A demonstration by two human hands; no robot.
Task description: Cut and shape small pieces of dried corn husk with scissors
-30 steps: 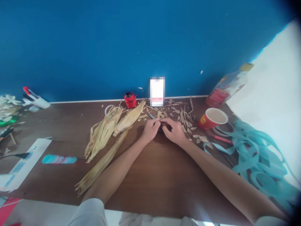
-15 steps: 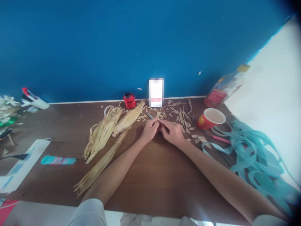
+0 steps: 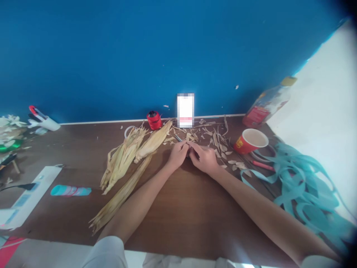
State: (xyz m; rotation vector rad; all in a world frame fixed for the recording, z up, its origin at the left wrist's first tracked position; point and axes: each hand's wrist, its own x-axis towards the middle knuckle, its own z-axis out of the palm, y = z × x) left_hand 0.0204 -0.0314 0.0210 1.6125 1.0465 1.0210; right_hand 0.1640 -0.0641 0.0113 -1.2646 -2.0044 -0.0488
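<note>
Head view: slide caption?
Left hand and right hand close together over brown table, near dried husks and pale scraps.

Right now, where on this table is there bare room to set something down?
The widest bare patch of table lies between the left forearm and right forearm. A nearly bare one lies between the white holder, blue roll and dry husks. It's crowded beyond the right hand with scraps, and at right with the paper cup and teal ribbon.
</note>
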